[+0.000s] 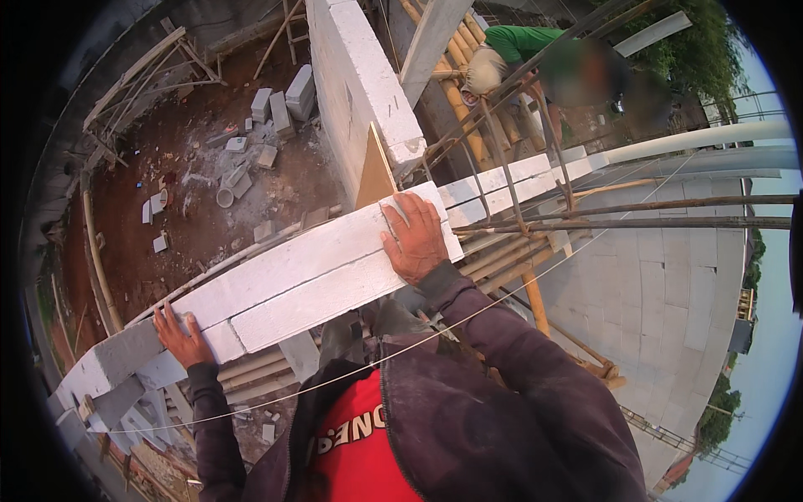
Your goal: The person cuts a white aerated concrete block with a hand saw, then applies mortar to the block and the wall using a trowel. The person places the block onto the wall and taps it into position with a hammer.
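Note:
A long white lightweight block [301, 280] lies on top of a white block wall that runs from lower left to upper right. My right hand [416, 238] lies flat on the block's right end with fingers spread. My left hand [181, 335] grips the block's left end from the near side, next to a grey mortared stretch of the wall [117, 356]. Both hands touch the same block. My dark sleeves and red shirt fill the lower middle.
A cross wall [355, 79] of white blocks runs away at top centre. Steel rebars [636, 213] jut out to the right, with bamboo scaffold poles below. A person in a green shirt [519, 42] bends at the top. Loose blocks and rubble litter the red floor [192, 201] far below. A taut string [502, 297] crosses in front.

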Motion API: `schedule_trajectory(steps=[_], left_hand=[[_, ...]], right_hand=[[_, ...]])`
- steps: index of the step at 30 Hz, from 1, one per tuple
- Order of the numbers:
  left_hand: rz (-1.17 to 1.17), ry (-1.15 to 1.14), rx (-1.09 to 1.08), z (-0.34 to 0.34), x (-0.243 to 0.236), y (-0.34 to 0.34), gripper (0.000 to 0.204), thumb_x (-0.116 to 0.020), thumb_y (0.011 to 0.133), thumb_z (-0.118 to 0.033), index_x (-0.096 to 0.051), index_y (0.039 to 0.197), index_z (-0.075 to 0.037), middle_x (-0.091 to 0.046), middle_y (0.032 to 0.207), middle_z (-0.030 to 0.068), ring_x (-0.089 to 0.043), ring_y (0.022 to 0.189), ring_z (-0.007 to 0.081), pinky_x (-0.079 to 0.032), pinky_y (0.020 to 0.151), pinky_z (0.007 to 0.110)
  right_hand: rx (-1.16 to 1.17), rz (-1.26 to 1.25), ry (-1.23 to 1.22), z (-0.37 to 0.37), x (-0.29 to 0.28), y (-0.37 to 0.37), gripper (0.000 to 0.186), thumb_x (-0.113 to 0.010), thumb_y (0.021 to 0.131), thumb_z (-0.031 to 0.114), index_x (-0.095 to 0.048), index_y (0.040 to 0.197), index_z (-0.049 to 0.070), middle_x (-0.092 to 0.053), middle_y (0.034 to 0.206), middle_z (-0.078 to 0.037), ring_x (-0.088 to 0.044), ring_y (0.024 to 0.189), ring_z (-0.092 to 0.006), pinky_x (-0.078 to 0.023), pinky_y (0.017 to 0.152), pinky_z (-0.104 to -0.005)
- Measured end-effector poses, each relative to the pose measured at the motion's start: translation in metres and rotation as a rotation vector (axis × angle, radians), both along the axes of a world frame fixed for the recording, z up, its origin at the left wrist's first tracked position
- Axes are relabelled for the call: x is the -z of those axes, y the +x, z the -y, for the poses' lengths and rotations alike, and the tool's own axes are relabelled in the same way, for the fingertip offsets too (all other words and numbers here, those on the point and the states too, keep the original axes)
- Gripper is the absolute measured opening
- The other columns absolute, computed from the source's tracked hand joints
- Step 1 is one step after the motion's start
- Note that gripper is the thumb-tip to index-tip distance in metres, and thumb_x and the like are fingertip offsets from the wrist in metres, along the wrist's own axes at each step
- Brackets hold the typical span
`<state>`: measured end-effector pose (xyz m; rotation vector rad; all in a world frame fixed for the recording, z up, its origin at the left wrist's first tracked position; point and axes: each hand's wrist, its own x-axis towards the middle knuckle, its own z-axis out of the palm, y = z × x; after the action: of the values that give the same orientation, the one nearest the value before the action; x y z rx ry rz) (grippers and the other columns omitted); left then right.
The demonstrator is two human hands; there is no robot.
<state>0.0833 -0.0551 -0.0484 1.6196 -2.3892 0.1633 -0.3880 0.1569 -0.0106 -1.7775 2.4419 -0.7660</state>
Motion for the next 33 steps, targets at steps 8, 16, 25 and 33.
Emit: schedule_trajectory(steps=[8,16,25,33], left_hand=[[-0.075,0.056,0.002,-0.003,-0.009,-0.010,0.056,-0.049,0.101,-0.037,-0.042,0.148,-0.008,-0.031,0.157,0.0190,-0.025,0.146,0.0386,-0.019,0.119,0.050],[-0.105,0.096,0.006,-0.005,-0.013,-0.016,0.056,-0.049,0.100,-0.037,-0.042,0.148,-0.007,-0.031,0.157,0.0201,-0.025,0.146,0.0406,-0.018,0.118,0.053],[-0.096,0.145,-0.057,-0.010,-0.033,-0.023,0.061,-0.052,0.096,-0.040,-0.044,0.145,-0.005,-0.031,0.156,0.0210,-0.025,0.146,0.0414,-0.018,0.118,0.055],[-0.101,0.169,-0.077,-0.005,-0.036,-0.025,0.062,-0.053,0.095,-0.040,-0.043,0.145,-0.005,-0.030,0.156,0.0213,-0.025,0.146,0.0410,-0.017,0.117,0.056]], right_hand=[[0.025,0.024,0.088,0.002,-0.004,-0.003,0.049,-0.063,0.088,0.027,-0.054,0.131,0.006,-0.046,0.139,-0.016,-0.038,0.136,-0.0340,-0.026,0.113,-0.0537],[0.042,0.006,0.101,0.006,-0.009,-0.004,0.049,-0.064,0.085,0.024,-0.056,0.130,0.006,-0.047,0.139,-0.017,-0.041,0.134,-0.0372,-0.029,0.111,-0.0521],[-0.028,0.016,0.051,0.006,0.000,-0.002,0.055,-0.066,0.080,0.019,-0.054,0.131,0.005,-0.047,0.138,-0.020,-0.043,0.130,-0.0401,-0.031,0.108,-0.0550],[0.003,0.014,0.066,0.005,0.001,0.002,0.054,-0.065,0.081,0.021,-0.054,0.132,0.006,-0.047,0.139,-0.019,-0.042,0.130,-0.0400,-0.031,0.108,-0.0544]])
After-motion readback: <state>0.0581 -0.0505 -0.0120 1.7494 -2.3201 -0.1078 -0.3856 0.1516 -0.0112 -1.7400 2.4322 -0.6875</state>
